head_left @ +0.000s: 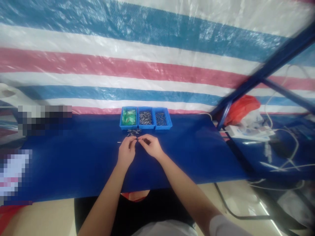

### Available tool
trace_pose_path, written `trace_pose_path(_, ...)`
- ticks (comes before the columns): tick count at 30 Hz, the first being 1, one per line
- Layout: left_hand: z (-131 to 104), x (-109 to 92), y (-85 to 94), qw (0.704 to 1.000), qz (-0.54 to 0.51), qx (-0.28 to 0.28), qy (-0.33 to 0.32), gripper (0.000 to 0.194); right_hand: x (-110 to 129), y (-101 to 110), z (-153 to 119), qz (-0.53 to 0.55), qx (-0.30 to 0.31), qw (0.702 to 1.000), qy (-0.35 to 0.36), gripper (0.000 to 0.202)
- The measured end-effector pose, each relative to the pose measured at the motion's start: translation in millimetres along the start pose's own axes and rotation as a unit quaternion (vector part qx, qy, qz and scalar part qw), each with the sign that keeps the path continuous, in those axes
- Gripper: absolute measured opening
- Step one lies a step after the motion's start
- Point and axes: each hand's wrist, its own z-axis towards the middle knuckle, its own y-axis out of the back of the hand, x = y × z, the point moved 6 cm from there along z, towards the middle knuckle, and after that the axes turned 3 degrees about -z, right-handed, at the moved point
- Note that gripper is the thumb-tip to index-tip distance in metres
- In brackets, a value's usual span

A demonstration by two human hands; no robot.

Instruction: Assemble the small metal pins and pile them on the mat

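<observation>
My left hand and my right hand meet over the blue table, fingertips pinched close together. Whatever lies between the fingertips is too small to make out. Just beyond them is a small loose pile of thin metal pins, and one pin lies left of my left hand. Behind the pile three blue bins stand side by side: the left bin holds green and whitish packets, while the middle bin and the right bin hold many small metal pieces.
The blue table runs up to a striped plastic sheet. At the right are a blue metal frame, a red bag, a white power strip and cables. Part of a person, blurred, shows at the left edge.
</observation>
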Motion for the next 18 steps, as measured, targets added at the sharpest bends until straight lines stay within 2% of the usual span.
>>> trace_pose_path(9,-3.2,1.9,1.8,0.998,-0.004,0.010,0.056,0.024,11.2,-5.6,-5.0,-0.071,0.047,0.993,0.080,0.015)
trace_pose_path(12,-3.6,-2.2,1.9,0.999,-0.008,0.007,0.050,0.027,7.8,-3.9,-4.2,-0.058,0.032,0.997,0.049,0.015)
trace_pose_path(15,-2.6,-9.8,0.1,1.000,0.013,0.013,0.022,0.028,2.3,-1.7,-3.2,0.006,0.011,1.000,-0.007,0.017)
trace_pose_path(18,-1.7,-14.7,-1.3,1.000,0.021,0.016,-0.003,0.023,-1.7,-4.7,-3.4,0.064,0.025,0.997,-0.047,0.024)
